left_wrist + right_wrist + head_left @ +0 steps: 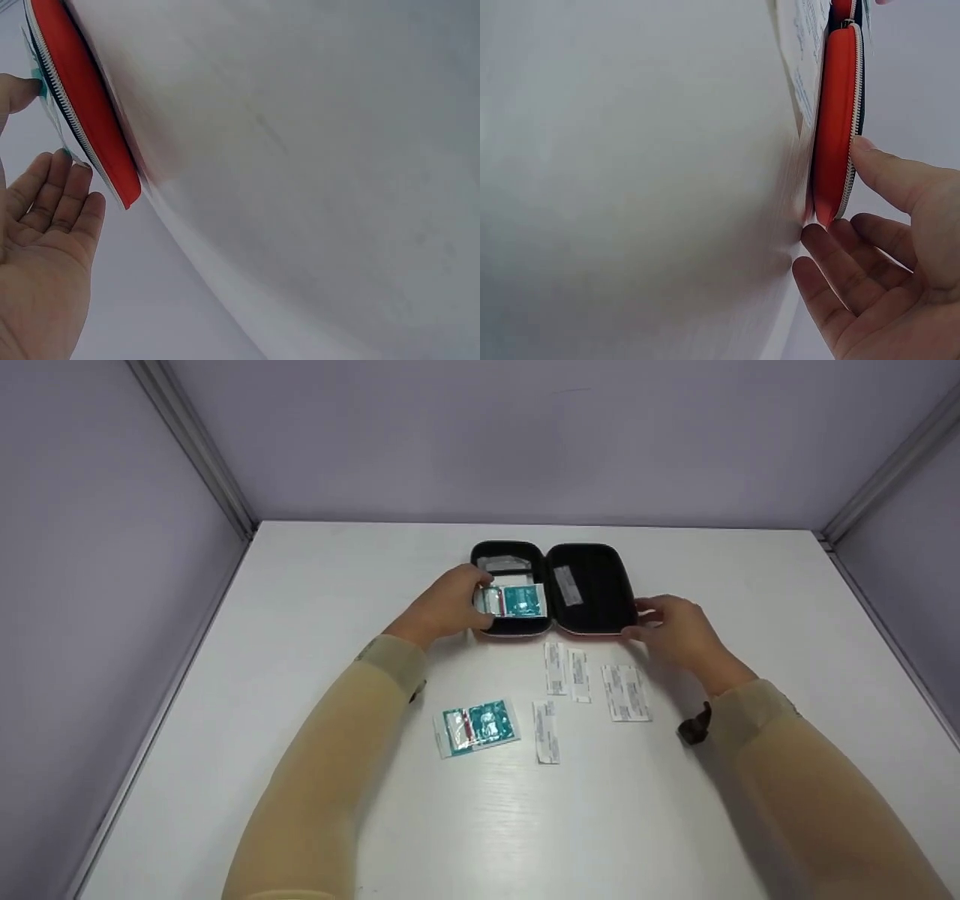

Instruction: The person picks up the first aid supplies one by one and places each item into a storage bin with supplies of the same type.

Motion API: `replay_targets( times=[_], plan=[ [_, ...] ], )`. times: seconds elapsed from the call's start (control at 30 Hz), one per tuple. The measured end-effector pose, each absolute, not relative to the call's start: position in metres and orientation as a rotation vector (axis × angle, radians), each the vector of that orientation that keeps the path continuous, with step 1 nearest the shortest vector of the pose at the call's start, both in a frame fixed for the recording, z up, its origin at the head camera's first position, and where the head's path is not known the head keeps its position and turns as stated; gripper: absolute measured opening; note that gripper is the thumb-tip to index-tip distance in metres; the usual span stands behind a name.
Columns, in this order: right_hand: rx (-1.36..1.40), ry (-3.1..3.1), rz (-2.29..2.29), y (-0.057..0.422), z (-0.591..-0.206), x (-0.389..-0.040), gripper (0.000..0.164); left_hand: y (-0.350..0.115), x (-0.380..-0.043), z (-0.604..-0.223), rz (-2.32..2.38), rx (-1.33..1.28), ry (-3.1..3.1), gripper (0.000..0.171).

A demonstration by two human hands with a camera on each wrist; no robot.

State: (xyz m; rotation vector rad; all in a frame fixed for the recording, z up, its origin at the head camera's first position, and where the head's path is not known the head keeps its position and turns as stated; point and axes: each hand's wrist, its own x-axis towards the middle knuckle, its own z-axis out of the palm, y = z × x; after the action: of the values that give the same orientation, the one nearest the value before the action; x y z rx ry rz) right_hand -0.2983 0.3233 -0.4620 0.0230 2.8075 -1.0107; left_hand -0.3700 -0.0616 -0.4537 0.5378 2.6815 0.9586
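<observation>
A zip case (592, 622) lies spread out on the table, black inside and red outside, with a white zipper (853, 97) round its rim. Over its left half, my left hand (452, 604) pinches a teal-and-white packet (523, 601) by its edges, thumb on one side and fingers opposite. My right hand (675, 631) holds the case's right half at its outer edge; in the right wrist view the thumb (877, 161) touches the zipper, with the fingers low beside the red shell. A white strip packet (568, 585) lies in that right half. Clear-wrapped items (504, 563) sit behind the held packet.
In front of the case lie several white paper packets, among them narrow ones (546, 733) and a wider one (626, 693). Another teal packet (478, 727) lies to their left. Pale walls (510, 450) enclose the white table (480, 825) at back and sides.
</observation>
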Motion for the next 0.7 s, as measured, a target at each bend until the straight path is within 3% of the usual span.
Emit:
replay_targets(
  times=[0.7],
  plan=[
    [0.047, 2.792, -0.991, 0.3221, -0.4585, -0.2972, 0.073, -0.059, -0.3657, -0.4521, 0.927, 0.586, 2.698, 0.079]
  ],
)
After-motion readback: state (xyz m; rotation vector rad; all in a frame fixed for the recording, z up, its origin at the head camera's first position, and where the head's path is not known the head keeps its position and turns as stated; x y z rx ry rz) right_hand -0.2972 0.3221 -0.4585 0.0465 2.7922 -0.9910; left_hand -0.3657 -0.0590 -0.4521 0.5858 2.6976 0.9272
